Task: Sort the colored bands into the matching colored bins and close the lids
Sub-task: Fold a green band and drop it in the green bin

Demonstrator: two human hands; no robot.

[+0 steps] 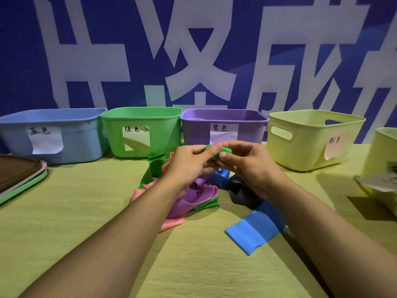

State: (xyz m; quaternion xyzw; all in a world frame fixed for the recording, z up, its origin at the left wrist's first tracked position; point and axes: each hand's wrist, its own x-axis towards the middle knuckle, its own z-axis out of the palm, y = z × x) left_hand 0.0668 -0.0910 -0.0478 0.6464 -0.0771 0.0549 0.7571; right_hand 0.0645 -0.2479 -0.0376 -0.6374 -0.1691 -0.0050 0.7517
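Note:
Both hands meet above the pile of bands. My left hand (pixel 189 162) and my right hand (pixel 249 166) together pinch a folded green band (pixel 225 151) between thumbs and fingers, in front of the purple bin (pixel 223 119). Under the hands lie a second green band (pixel 155 166), a pink band (pixel 171 224), a purple band (pixel 197 198), a black band (pixel 238 192) and a blue band (pixel 253 231). Along the back stand the blue bin (pixel 71 134), the green bin (pixel 163 130) and a pale yellow bin (pixel 311 143), all open and paper-labelled.
A stack of lids (pixel 19 177), brown on top and green below, lies at the left table edge. Another pale yellow bin (pixel 380 151) with a paper sheet stands at the far right. A blue banner with white characters hangs behind the bins.

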